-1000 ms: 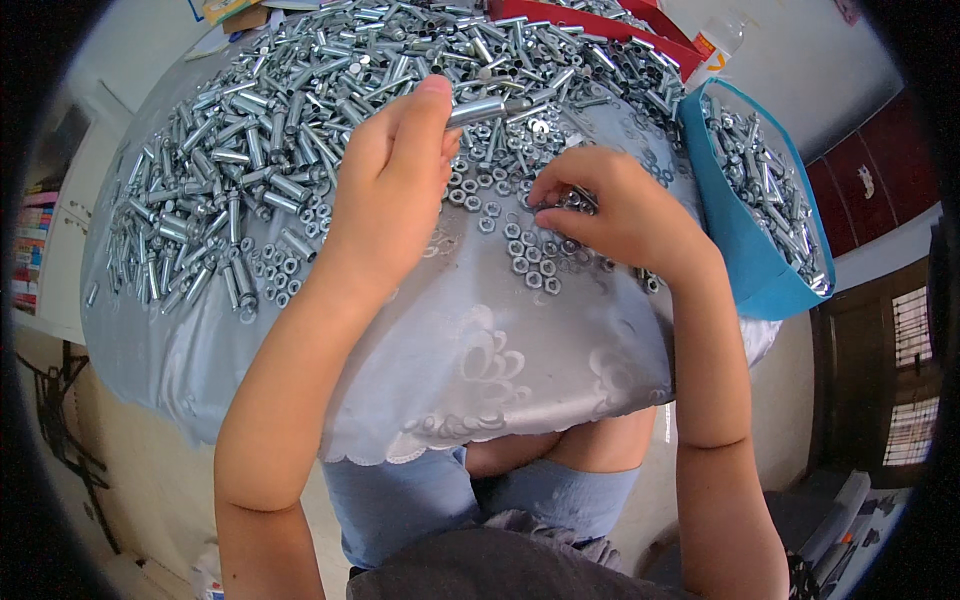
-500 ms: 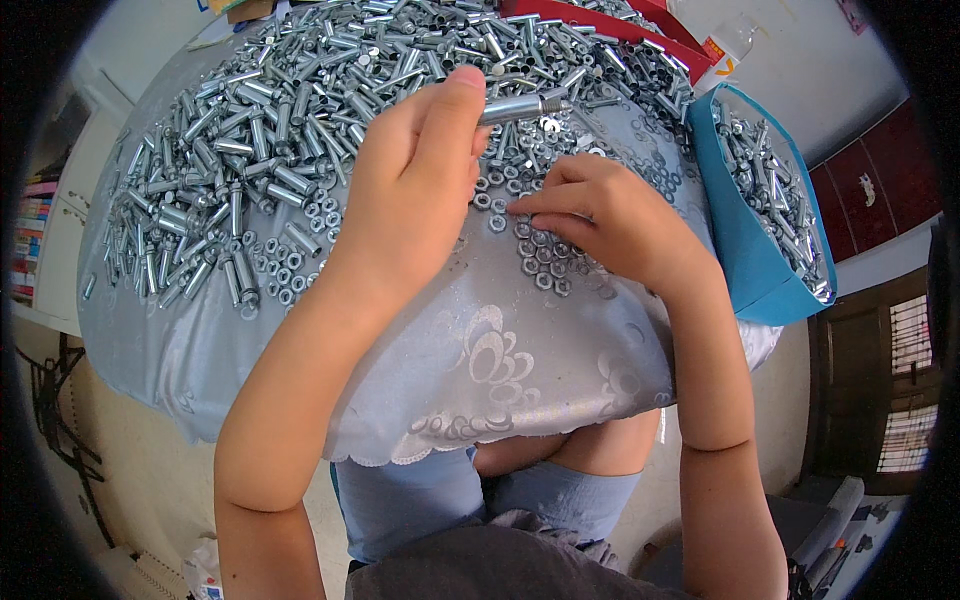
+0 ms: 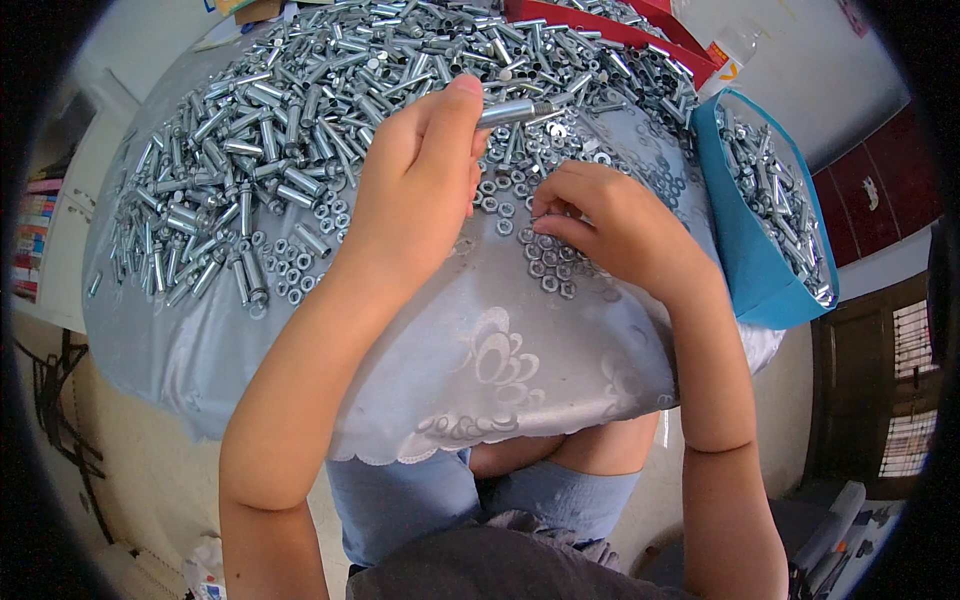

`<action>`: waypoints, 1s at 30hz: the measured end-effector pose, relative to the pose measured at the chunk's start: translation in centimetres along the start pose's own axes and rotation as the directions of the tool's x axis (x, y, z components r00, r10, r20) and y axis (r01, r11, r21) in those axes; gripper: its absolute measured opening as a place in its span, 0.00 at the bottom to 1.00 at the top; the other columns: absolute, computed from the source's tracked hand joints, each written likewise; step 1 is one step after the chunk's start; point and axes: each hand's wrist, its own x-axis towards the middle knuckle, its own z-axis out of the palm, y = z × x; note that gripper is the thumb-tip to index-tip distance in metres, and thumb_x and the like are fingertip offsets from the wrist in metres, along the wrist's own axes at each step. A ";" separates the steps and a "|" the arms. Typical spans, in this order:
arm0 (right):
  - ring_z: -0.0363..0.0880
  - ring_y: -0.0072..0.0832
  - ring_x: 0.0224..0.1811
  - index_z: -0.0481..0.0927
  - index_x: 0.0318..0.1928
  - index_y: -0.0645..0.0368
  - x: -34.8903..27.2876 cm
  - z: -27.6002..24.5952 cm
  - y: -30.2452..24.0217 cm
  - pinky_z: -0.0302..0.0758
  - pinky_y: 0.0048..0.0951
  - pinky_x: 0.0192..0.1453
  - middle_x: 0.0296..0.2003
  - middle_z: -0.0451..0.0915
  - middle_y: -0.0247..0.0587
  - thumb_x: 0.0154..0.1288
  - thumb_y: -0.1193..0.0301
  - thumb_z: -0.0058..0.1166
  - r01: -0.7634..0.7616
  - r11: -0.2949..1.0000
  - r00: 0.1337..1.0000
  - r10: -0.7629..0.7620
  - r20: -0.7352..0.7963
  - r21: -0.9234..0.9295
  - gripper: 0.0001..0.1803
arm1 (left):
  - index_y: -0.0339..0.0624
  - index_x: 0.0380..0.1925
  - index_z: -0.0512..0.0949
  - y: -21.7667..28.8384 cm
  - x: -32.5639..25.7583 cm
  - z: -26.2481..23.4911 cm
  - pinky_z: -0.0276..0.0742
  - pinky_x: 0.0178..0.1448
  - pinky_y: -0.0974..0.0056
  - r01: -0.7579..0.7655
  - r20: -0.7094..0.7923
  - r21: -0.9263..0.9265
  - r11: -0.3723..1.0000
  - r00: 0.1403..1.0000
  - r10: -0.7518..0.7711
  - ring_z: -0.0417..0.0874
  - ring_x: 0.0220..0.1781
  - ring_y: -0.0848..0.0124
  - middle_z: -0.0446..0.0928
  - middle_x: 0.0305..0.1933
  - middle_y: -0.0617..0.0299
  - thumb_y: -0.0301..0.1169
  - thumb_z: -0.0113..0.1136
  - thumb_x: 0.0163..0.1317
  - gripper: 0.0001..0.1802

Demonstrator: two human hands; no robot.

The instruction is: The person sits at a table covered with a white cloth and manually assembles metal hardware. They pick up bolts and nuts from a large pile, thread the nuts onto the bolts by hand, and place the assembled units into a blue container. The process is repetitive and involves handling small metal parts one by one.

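Note:
My left hand (image 3: 420,175) is closed around a shiny metal sleeve anchor bolt (image 3: 508,112). The bolt lies nearly level, its threaded end sticking out to the right past my thumb. Lower and to the right, my right hand (image 3: 615,220) has its thumb and fingers curled together over a cluster of hex nuts (image 3: 548,268) on the tablecloth. Whatever is between those fingertips is hidden. A few more nuts (image 3: 488,204) lie between my two hands.
A large heap of metal anchor bolts and sleeves (image 3: 270,130) covers the table's far and left parts. On the right stands a blue fabric bin (image 3: 745,250) full of bolts. Behind are a red box (image 3: 660,40) and a clear bottle (image 3: 735,45). A silvery patterned cloth (image 3: 480,370) covers the table.
The fingers of my right hand have drawn back slightly to the right across the nuts and curled in more. My left hand keeps hold of the bolt in nearly the same place.

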 end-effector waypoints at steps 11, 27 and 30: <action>0.67 0.13 0.26 0.73 0.33 0.62 0.5 0.3 0.1 0.64 0.15 0.30 0.23 0.70 0.27 0.58 0.69 0.55 -0.118 0.675 0.939 0.315 -0.140 0.729 0.09 | 0.41 0.17 0.66 -0.2 0.1 0.1 0.60 0.20 0.74 0.023 0.011 -0.070 0.997 1.000 -0.023 0.63 0.16 0.81 0.61 0.14 0.70 0.46 0.42 0.63 0.22; 0.69 0.16 0.26 0.71 0.34 0.59 0.6 -1.0 -0.2 0.67 0.16 0.32 0.24 0.69 0.29 0.60 0.66 0.52 -0.168 0.516 0.891 0.444 -0.094 0.840 0.09 | 0.41 0.17 0.65 -0.7 -0.2 0.6 0.62 0.21 0.73 0.119 0.149 -0.005 0.993 0.982 -0.117 0.64 0.15 0.80 0.62 0.15 0.69 0.48 0.39 0.65 0.25; 0.69 0.16 0.27 0.71 0.34 0.58 0.6 -0.9 0.0 0.67 0.16 0.32 0.24 0.70 0.29 0.60 0.66 0.53 -0.167 0.524 0.881 0.459 -0.112 0.835 0.09 | 0.41 0.17 0.65 -0.5 -0.2 0.6 0.62 0.21 0.73 0.136 0.157 0.000 0.991 0.978 -0.135 0.64 0.16 0.79 0.63 0.15 0.69 0.48 0.39 0.65 0.25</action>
